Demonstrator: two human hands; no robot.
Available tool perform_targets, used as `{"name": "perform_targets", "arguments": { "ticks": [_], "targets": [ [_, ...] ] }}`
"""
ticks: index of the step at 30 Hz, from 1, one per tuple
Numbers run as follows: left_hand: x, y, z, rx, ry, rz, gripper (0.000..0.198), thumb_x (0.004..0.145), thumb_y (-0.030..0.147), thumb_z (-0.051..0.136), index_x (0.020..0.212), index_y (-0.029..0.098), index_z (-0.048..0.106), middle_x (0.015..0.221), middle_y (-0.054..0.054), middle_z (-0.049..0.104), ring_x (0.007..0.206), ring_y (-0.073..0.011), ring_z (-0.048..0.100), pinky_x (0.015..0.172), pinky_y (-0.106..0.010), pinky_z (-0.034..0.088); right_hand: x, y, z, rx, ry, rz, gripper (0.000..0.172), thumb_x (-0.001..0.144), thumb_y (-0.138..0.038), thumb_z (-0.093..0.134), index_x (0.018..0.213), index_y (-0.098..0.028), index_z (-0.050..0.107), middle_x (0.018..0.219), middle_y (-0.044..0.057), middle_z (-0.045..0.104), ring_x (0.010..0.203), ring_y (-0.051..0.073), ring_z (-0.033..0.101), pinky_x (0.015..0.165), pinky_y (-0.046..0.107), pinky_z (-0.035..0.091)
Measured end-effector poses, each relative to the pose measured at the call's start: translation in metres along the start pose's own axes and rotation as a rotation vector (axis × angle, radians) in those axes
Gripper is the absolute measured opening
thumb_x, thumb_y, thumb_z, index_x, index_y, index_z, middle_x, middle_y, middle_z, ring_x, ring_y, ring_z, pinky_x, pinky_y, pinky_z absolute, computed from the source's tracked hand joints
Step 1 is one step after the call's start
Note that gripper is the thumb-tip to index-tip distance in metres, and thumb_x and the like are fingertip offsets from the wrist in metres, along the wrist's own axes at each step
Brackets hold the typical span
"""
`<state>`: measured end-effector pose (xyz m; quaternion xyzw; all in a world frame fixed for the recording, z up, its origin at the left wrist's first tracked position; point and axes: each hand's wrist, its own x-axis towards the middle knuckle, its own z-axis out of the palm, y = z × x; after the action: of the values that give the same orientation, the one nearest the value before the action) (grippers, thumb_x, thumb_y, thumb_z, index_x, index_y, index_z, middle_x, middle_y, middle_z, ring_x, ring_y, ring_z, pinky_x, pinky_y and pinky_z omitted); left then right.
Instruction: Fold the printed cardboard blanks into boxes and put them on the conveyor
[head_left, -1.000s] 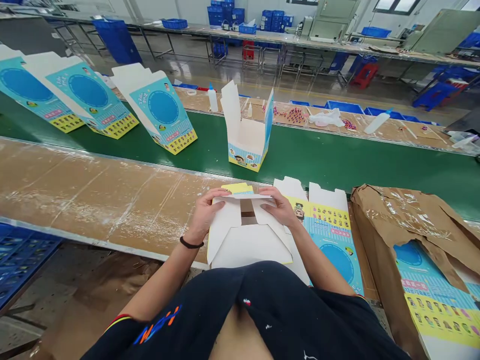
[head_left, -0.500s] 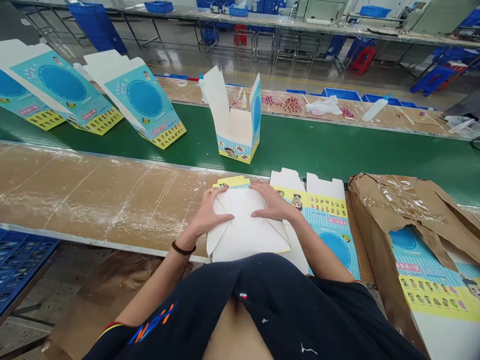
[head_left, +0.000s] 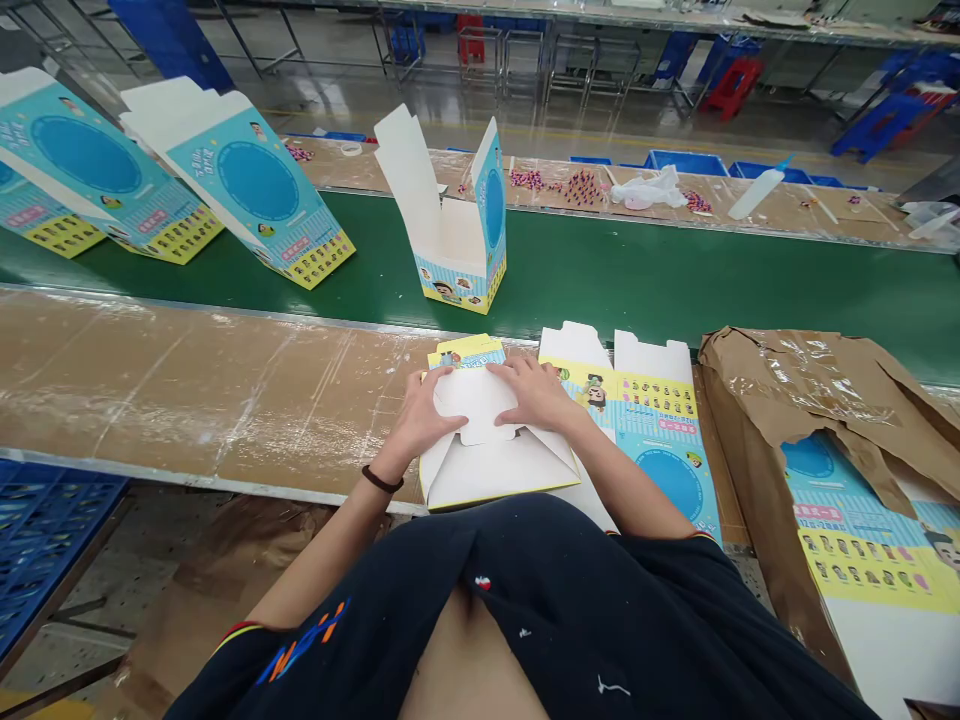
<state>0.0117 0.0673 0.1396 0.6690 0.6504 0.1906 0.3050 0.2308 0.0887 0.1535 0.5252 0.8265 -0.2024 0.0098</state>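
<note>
At the near edge of the table [head_left: 187, 380], against the person's lap, lies the box [head_left: 495, 470], its white interlocking bottom flaps facing up. The left hand [head_left: 421, 425] and right hand [head_left: 536, 392] lie on those flaps with fingers stretched out flat, pressing and gripping nothing. Just to the right, a stack of flat printed boxes [head_left: 664, 440] touches it, and beyond that a torn brown paper wrap [head_left: 817, 395] holds more flat ones. The table's taped cardboard top is bare to the left, with a blue crate [head_left: 45, 520] below its edge. On the smooth green belt [head_left: 637, 290] an upright box [head_left: 457, 235] stands open-topped, showing bare white card inside; tilted boxes [head_left: 255, 190] lie further left.
</note>
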Motion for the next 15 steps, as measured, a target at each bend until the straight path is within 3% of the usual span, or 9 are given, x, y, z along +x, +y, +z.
{"name": "perform_targets", "arguments": {
  "ticks": [5,11,15],
  "targets": [
    [-0.002,0.002,-0.002,0.045,-0.045,-0.031,0.086,0.060,0.028,0.083,0.139,0.024,0.048,0.136,-0.013,0.046,0.135,-0.0355,0.046,0.117,-0.057,0.040,0.001,0.000,-0.006,-0.061,-0.007,-0.031,0.088,0.079,-0.043,0.086,0.155,-0.027,0.045,0.146,0.019,0.053,0.135,0.043,0.045,0.104,0.058,0.042],
    [-0.003,0.018,-0.007,0.199,-0.168,-0.053,0.105,0.058,0.034,0.090,0.149,0.026,0.038,0.135,-0.014,0.043,0.124,-0.0400,0.055,0.106,-0.058,0.049,0.001,0.018,-0.003,0.109,-0.063,-0.028,0.100,0.075,-0.045,0.087,0.159,-0.029,0.035,0.160,0.017,0.037,0.149,0.041,0.031,0.107,0.060,0.044],
    [-0.003,0.026,-0.003,0.295,-0.209,-0.036,0.108,0.061,0.029,0.088,0.154,0.024,0.032,0.132,-0.016,0.041,0.124,-0.0425,0.055,0.101,-0.056,0.051,0.000,0.008,0.001,0.078,-0.042,0.021,0.100,0.074,-0.038,0.088,0.159,-0.027,0.036,0.160,0.018,0.037,0.147,0.041,0.034,0.106,0.059,0.047]
  ]
}}
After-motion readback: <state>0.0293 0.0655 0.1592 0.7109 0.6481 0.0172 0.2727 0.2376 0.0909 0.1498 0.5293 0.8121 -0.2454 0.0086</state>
